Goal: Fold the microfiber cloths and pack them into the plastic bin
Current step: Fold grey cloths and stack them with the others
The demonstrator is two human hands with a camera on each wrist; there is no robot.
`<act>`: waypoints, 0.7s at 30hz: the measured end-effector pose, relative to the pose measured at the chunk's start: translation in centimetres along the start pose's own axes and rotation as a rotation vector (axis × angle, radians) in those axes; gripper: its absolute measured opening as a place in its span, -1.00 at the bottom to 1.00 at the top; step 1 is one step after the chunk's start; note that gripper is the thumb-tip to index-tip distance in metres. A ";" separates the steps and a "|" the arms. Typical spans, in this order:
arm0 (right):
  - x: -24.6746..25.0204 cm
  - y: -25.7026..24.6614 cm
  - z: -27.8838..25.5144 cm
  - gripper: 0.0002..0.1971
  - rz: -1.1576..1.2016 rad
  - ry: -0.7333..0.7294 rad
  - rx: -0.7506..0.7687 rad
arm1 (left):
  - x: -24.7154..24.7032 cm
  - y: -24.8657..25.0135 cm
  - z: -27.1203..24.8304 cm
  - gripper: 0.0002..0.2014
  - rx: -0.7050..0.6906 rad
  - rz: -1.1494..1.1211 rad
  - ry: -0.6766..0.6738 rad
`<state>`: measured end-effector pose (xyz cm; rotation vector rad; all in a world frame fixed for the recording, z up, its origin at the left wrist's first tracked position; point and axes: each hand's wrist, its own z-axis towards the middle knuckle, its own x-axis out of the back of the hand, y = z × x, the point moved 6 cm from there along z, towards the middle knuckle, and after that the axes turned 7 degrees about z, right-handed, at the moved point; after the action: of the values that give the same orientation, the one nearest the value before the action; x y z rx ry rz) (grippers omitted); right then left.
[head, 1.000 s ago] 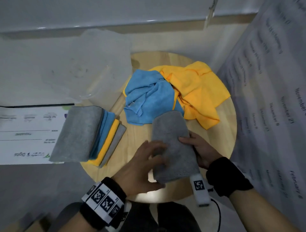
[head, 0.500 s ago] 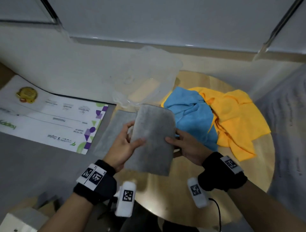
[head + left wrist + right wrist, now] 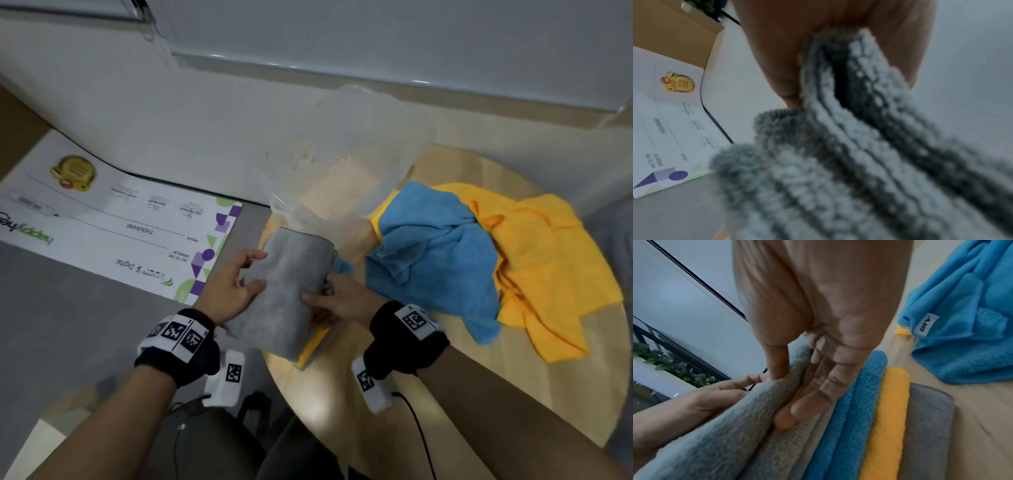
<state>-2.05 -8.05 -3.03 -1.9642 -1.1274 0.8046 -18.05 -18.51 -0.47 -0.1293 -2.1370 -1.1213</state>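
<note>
While both hands hold the folded grey cloth (image 3: 287, 294) over the stack of folded cloths (image 3: 869, 418), most of that stack is hidden beneath it in the head view. The left hand (image 3: 229, 291) grips the cloth's left edge, thumb on top; its fingers lie underneath and out of sight. The right hand (image 3: 337, 301) pinches the right edge, thumb above and fingers (image 3: 818, 394) below, between the grey cloth and the blue layers of the stack. Beyond the fingertips stands the clear plastic bin (image 3: 359, 144), its outline faint and hard to trace. To the right of the right-hand fingers lie the unfolded blue cloth (image 3: 435, 253) and yellow cloth (image 3: 548, 274) on the round wooden table (image 3: 479, 394). The left wrist view is blurred, showing only cloth edges.
</note>
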 end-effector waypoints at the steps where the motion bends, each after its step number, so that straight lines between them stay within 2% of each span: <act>1: 0.1 0.0 0.2 -0.62 -0.047 0.023 -0.005 | -0.2 -0.4 0.2 -0.63 -0.011 0.066 0.006; 4: 0.9 0.2 1.0 -0.48 -0.230 0.134 -0.002 | -0.8 -0.7 0.5 -0.59 -0.067 0.243 0.062; 6: 1.1 0.5 1.4 -0.29 -0.381 0.177 -0.006 | -0.8 -0.1 0.4 -0.54 -0.106 0.310 0.109; 8: 1.5 0.5 1.5 -0.20 -0.395 0.220 -0.004 | -0.5 1.1 0.2 -0.53 -0.182 0.392 0.182; 11: 2.3 0.4 0.9 -0.34 -0.245 0.271 0.006 | -0.5 4.9 -0.6 -0.62 -0.304 0.434 0.296; 13: 3.1 0.6 0.1 -0.47 -0.162 0.274 0.005 | -1.8 8.3 -1.0 -0.66 -0.368 0.362 0.278; 15: 4.4 1.3 -0.7 -0.70 -0.185 0.276 0.011 | -4.8 11.5 -0.9 -0.69 -0.434 0.325 0.181; 17: 6.2 2.0 -2.1 -0.92 -0.314 0.286 -0.001 | -8.5 14.2 -0.3 -0.80 -0.488 0.325 0.078; 19: 8.7 3.9 -4.0 -0.92 -0.371 0.302 -0.030 | -12.2 16.3 0.4 -0.80 -0.498 0.342 -0.011; 21: 11.5 7.2 -6.9 -0.98 -0.297 0.388 -0.070 | -15.7 17.9 1.5 -0.82 -0.484 0.338 -0.097</act>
<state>11.50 -2.32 -7.05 -1.8450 -1.1796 0.2173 -0.24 -2.80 1.28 -0.7500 -1.7926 -1.4188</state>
